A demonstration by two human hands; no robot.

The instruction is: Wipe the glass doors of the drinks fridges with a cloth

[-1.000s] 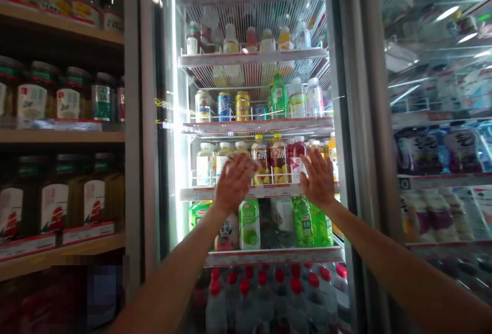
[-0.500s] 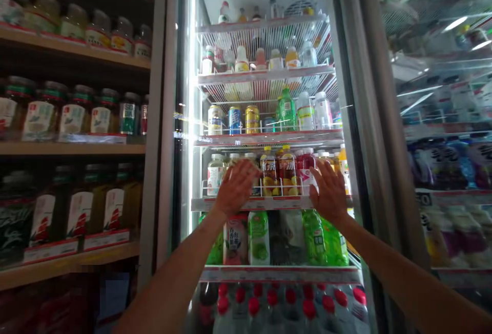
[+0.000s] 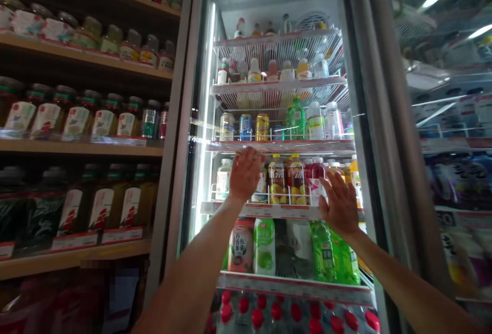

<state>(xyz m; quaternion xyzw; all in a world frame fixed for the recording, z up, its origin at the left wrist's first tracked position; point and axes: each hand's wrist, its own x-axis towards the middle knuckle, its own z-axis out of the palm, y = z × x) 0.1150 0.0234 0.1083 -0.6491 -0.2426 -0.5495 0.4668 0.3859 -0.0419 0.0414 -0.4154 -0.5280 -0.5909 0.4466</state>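
Note:
Both of my arms reach forward toward a tall lit drinks fridge (image 3: 286,213). My left hand (image 3: 246,174) is open, fingers together and stretched upward, over the left part of the middle shelf, covering some bottles there. My right hand (image 3: 340,205) is open with fingers spread, in front of a bottle of dark red drink (image 3: 316,180). Neither hand holds anything. Whether they touch the fridge's glass front is hard to tell. Between them stand dark tea bottles with yellow caps (image 3: 277,180). Below are a white-and-green bottle (image 3: 265,247) and bright green bottles (image 3: 323,252).
Wooden shelves (image 3: 80,147) with rows of jars and labelled bottles stand on the left. A metal frame post (image 3: 395,119) parts this fridge from another glass-fronted one at right. Red-capped bottles (image 3: 257,318) line the bottom; cans (image 3: 262,127) sit higher up.
The view has swung left, so the fridge sits further right and lower in the picture. My left hand has risen against the shelves; my right hand stays in nearly the same place.

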